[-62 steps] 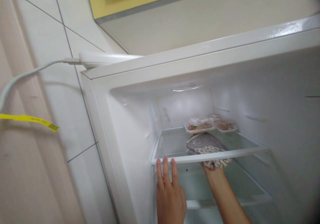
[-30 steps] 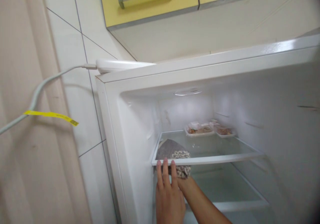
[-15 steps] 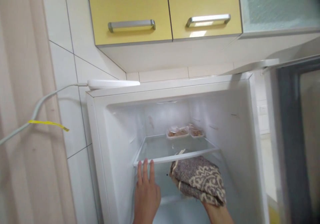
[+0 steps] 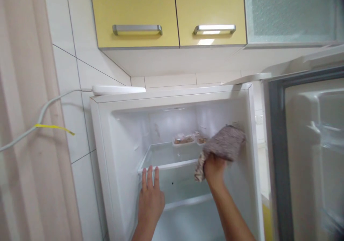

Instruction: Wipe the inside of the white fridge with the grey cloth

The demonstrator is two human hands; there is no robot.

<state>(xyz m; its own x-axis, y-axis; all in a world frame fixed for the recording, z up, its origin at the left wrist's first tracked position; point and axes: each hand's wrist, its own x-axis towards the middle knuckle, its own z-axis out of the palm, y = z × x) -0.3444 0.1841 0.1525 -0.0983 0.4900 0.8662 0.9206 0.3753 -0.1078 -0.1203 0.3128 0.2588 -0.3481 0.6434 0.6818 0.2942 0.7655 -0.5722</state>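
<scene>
My right hand is closed on a grey-brown cloth with a cream pattern. It holds the cloth up against the right inner wall of an open fridge, and most of the fingers are hidden behind the fabric. My left hand is open, its fingers stretched upward and the tips resting on the white front edge of the upper glass shelf, near its left end. Two clear food trays sit at the back of that shelf, the right one partly covered by the cloth.
The fridge door stands swung out to the right. Yellow cabinets with metal handles hang above. A white flat device lies on the fridge top, its cable running left past the tiled wall. A lower shelf spans the inside.
My right hand has moved the cloth up and right, from beneath the upper shelf's front edge to the right wall. My left hand stays at the shelf edge. The view has shifted slightly right.
</scene>
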